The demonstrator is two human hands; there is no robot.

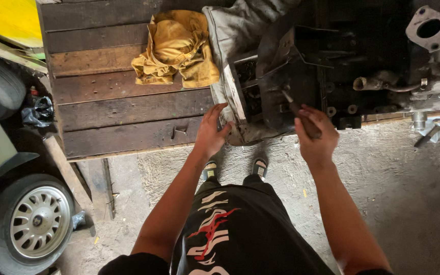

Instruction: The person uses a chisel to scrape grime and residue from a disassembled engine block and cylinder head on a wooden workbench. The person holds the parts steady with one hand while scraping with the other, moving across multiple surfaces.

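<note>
A dark, greasy engine block [332,66] lies on a wooden plank bench [108,102], partly on a grey cloth [230,35]. My right hand [315,137] grips a wooden-handled tool [301,118] whose tip points at the block's near face. My left hand [211,131] rests with fingers spread against the block's pale left edge [234,97]. My black shorts and sandalled feet show below the bench edge.
A crumpled yellow rag [176,48] lies on the planks to the left of the block. A car wheel [34,219] and bodywork stand at the lower left. A metal flange [428,28] and pipe fittings stick out at the upper right. Concrete floor lies underfoot.
</note>
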